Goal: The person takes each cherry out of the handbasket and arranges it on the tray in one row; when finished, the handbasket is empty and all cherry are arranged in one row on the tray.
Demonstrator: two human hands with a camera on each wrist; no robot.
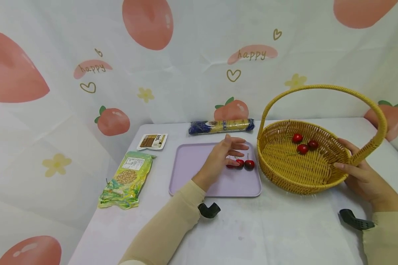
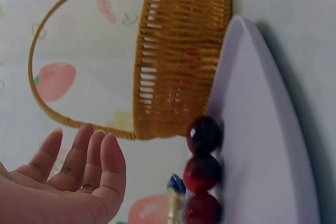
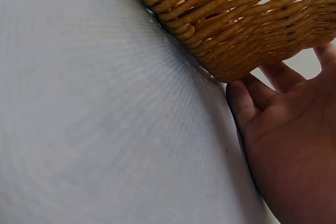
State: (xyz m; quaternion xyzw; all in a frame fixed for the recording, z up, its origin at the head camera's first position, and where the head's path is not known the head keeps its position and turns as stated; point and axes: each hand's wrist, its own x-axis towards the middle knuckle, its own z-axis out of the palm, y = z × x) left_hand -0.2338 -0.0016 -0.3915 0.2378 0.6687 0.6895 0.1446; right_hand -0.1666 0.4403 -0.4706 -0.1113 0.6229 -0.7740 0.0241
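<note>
My left hand (image 1: 215, 160) is over a lilac tray (image 1: 189, 165), fingers extended and holding nothing. Beside those fingers, three dark red cherries (image 1: 249, 164) sit in a row near the tray's right edge, partly hidden in the head view. The left wrist view shows a gap between the hand (image 2: 79, 182) and the cherries (image 2: 202, 172). Right of the tray stands a yellow woven basket (image 1: 285, 184) with a tall handle. Three red cherries (image 1: 303, 148) lie inside it. My right hand (image 1: 365, 180) grips its right side, thumb over the rim and fingers against the outer weave.
Behind the tray lies a blue and yellow packet (image 1: 222, 126). Left of the tray are a small white and brown packet (image 1: 152, 141) and a green and yellow bag (image 1: 127, 180). The basket handle (image 1: 321, 87) arches high. A fruit-print cloth (image 1: 185, 73) hangs behind the white table.
</note>
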